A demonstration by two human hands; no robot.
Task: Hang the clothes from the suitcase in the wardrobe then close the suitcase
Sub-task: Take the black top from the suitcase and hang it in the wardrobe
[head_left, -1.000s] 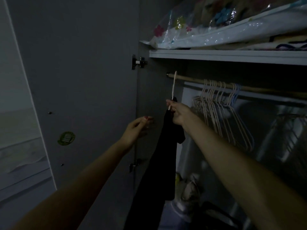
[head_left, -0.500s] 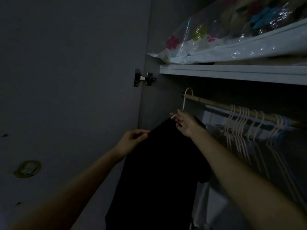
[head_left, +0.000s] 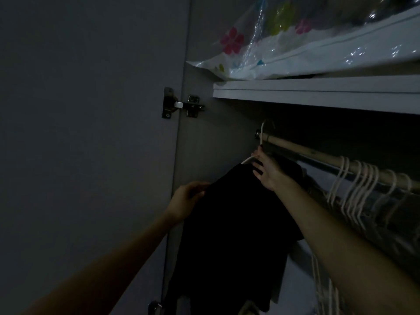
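— Black garment? 
— Hung on white hanger, hook over wooden rail at far left end, close to wardrobe side wall.
— R hand? 
— Pinched hanger neck just under hook, fingers curled round it.
— L hand? 
— Gripped garment's left shoulder edge, fingers curled on fabric.
— Else? 
— Bunch of empty white hangers further right on rail. Shelf above w/ flowered plastic bag. Door hinge to left.

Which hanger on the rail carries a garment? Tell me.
The white hanger at the rail's far left end, holding the black garment; the bunched hangers rightward hang bare.
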